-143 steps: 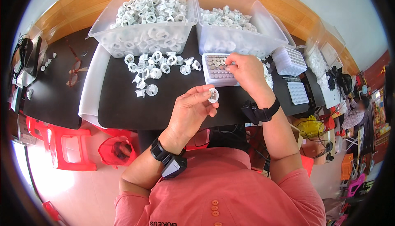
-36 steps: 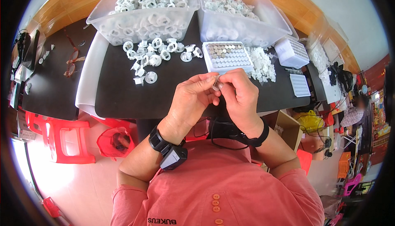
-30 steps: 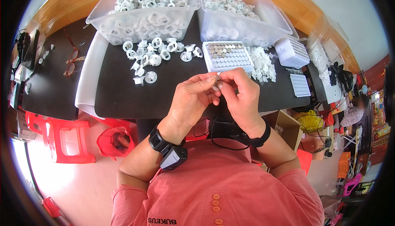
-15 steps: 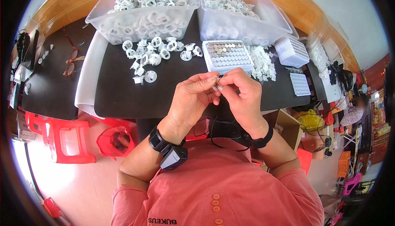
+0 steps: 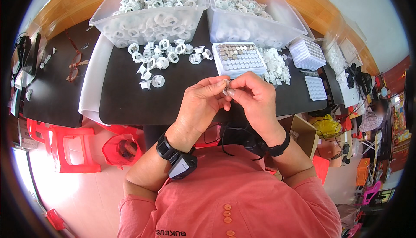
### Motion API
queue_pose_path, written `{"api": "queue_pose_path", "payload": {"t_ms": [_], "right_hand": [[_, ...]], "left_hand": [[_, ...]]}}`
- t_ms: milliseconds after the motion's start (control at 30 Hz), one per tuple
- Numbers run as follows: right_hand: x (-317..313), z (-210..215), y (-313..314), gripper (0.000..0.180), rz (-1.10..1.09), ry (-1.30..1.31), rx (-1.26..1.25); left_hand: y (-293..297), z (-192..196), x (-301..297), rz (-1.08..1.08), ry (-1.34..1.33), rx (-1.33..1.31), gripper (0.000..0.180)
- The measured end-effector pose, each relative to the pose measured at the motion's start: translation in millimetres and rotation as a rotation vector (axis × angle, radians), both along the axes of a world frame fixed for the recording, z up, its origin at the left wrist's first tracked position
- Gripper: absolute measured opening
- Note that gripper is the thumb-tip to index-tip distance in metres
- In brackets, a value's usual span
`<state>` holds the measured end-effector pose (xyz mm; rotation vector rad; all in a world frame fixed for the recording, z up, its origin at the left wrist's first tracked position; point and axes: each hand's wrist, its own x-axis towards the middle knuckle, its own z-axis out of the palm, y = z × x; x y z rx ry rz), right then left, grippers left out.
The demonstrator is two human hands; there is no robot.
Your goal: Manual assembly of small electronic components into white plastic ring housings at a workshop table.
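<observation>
Two clear bins point(image 5: 147, 19) of white plastic parts are set at the far edge of a black desk point(image 5: 182, 95). Above its near edge, a small white part point(image 5: 226, 88), seemingly round, is pinched between the left hand point(image 5: 201, 106) and right hand point(image 5: 255, 99), fingers pressed together.

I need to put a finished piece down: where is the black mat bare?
Bare: black mat left of the hands, below the loose white rings. Crowded: along the clear bins, and around the button-cell tray with its white pile.
</observation>
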<state>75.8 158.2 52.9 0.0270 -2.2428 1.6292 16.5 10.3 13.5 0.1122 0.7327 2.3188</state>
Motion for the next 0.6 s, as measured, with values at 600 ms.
{"api": "queue_pose_path", "payload": {"t_ms": [600], "right_hand": [[-9, -5, -1, 0.003, 0.060, -0.094, -0.099]], "left_hand": [[2, -4, -2, 0.022, -0.008, 0.044, 0.025]]}}
